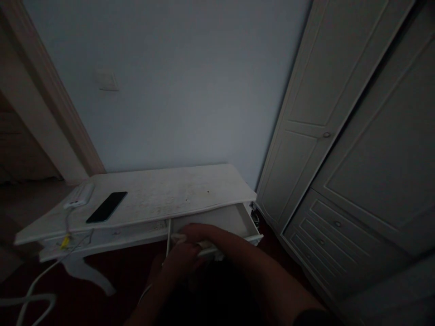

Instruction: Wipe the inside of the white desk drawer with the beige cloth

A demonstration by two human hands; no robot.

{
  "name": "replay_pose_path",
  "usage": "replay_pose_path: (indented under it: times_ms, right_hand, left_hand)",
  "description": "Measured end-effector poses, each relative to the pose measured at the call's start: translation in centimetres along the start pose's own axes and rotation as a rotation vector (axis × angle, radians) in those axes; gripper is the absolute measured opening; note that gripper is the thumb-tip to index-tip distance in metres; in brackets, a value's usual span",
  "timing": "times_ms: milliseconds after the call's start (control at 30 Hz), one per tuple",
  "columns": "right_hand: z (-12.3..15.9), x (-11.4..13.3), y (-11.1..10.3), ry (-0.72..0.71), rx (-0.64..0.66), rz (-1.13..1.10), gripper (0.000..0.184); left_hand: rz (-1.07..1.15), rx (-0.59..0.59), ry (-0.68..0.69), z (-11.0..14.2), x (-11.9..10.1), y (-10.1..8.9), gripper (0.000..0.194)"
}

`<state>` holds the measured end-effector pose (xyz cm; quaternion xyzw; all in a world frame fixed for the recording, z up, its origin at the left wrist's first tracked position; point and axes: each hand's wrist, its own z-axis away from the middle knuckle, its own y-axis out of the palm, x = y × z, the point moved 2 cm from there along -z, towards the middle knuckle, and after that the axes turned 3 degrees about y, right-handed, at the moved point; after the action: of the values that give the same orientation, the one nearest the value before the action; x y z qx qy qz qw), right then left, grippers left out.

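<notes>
A white drawer (234, 218) stands pulled out from the right half of a low white table (190, 185). My right hand (194, 232) reaches across to the drawer's left front corner, its fingers closed on a small pale cloth-like piece (178, 237). Just below and against it, my left hand (183, 257) is at the drawer's front, fingers curled. Dim light and overlap hide what the left fingers grip.
On the tabletop lie a dark phone (107, 207) and a white power strip (79, 194), its cable (37, 280) hanging down left. A closed second drawer (125, 232) is beside the open one. White wardrobe (306, 136) at right; wall (190, 90) behind.
</notes>
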<state>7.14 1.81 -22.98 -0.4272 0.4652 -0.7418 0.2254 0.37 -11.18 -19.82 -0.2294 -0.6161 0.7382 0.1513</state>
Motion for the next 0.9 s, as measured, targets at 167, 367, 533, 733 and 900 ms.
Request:
replay_pose_path:
  times_ms: [167,367,533,733,900]
  right_hand:
    - [2.1,-0.7,-0.6,-0.014,0.21,0.012,0.024]
    - [8.3,-4.8,-2.9,0.196,0.236,0.141,0.03]
    - [15.3,-7.7,-4.1,0.515,0.058,0.348,0.034]
    - [16.0,-7.1,-4.0,0.617,-0.152,0.506,0.043]
    - [12.3,-6.0,-3.9,0.452,-0.196,0.499,0.054]
  left_hand:
    - [0.012,-0.014,0.004,0.2,-0.2,-0.1,0.041]
    - [-0.024,-0.003,-0.021,0.4,-0.1,0.2,0.041]
    - [-0.06,-0.016,-0.034,0.3,0.0,0.7,0.038]
    - [-0.055,-0.032,-0.017,0.0,0.1,1.2,0.037]
    - [-0.03,-0.002,-0.024,0.0,0.0,0.7,0.034]
